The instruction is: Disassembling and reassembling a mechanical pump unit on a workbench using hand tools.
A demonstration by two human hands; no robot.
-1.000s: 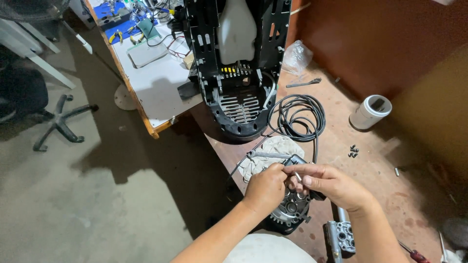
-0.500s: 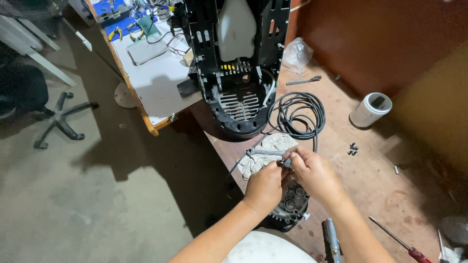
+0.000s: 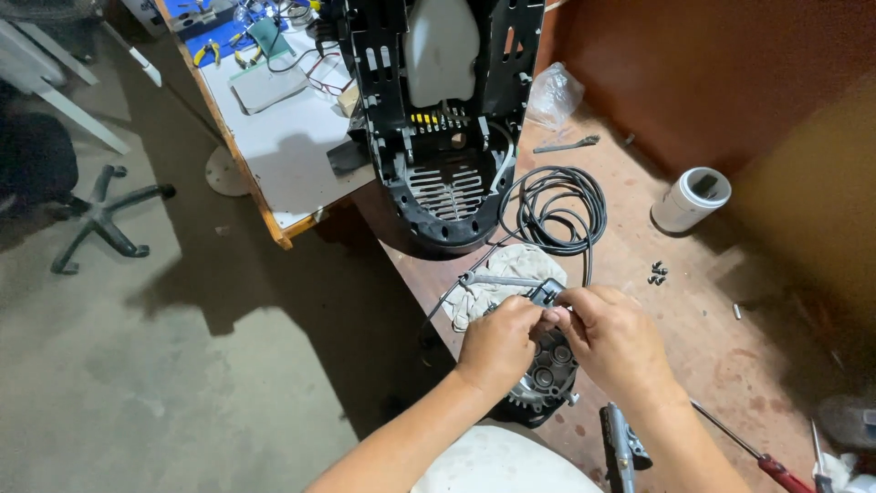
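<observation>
Both hands meet over a round motor part (image 3: 546, 379) at the near edge of the workbench (image 3: 639, 228). Left hand (image 3: 497, 342) & right hand (image 3: 616, 342) pinch together on a small black connector (image 3: 547, 292) just above the motor, fingertips closed on it; the thin black lead from it runs up toward the coiled black cable (image 3: 557, 210). Looks like the step in hand is seating or freeing that connector w/ the motor held steady below; next move prob. needs a firm two-finger grip, a straight push or pull, and no strain on the wire. A white rag (image 3: 497, 274) w/ a wrench (image 3: 497, 280) on it lies just beyond the hands. Packages etc.: white tape roll (image 3: 691, 199) upright at right, clear plastic bag (image 3: 553, 93) crumpled by the brown wall, blue box (image 3: 203, 11) on the far white desk. Labels too small to tell. Black machine frame (image 3: 443, 119) stands open behind the cable.
</observation>
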